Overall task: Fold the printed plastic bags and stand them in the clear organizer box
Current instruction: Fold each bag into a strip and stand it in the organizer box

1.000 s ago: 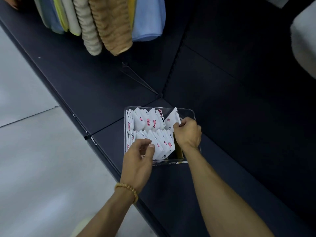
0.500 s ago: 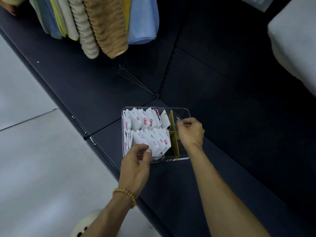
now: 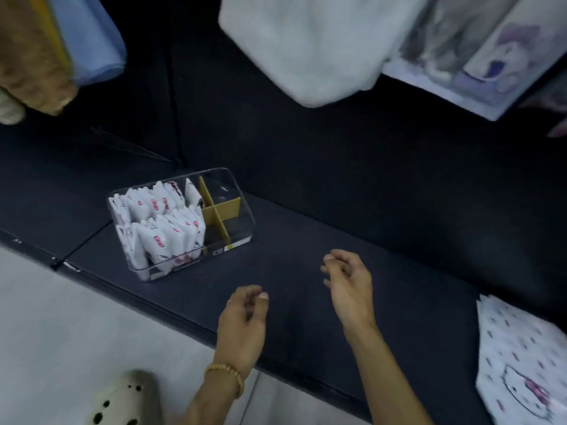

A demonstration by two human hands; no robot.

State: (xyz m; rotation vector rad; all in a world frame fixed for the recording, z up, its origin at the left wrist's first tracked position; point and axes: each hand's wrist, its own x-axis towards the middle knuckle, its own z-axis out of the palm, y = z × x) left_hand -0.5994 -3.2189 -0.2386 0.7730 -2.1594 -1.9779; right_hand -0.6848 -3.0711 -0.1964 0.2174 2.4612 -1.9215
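The clear organizer box (image 3: 242,223) stands on the dark mat, split by yellow dividers (image 3: 214,211). Its left compartments hold several folded white printed bags (image 3: 162,223) standing upright; the right compartments hold nothing. My left hand (image 3: 242,326), with a bead bracelet at the wrist, hovers in front of the box, fingers loosely curled and holding nothing. My right hand (image 3: 348,279) hovers to the right of it, also loosely curled around nothing. A flat stack of unfolded printed plastic bags (image 3: 521,360) lies at the lower right edge of the mat.
Hanging towels (image 3: 46,56) fill the upper left. A white fabric bundle (image 3: 310,47) and a printed package (image 3: 478,53) sit at the back right. The mat's front edge (image 3: 171,311) borders a pale floor, where a beige clog (image 3: 125,400) shows.
Both hands have left the box and pulled back toward me, holding nothing. The view has swung right, so the box now sits left and the flat bag stack has appeared.
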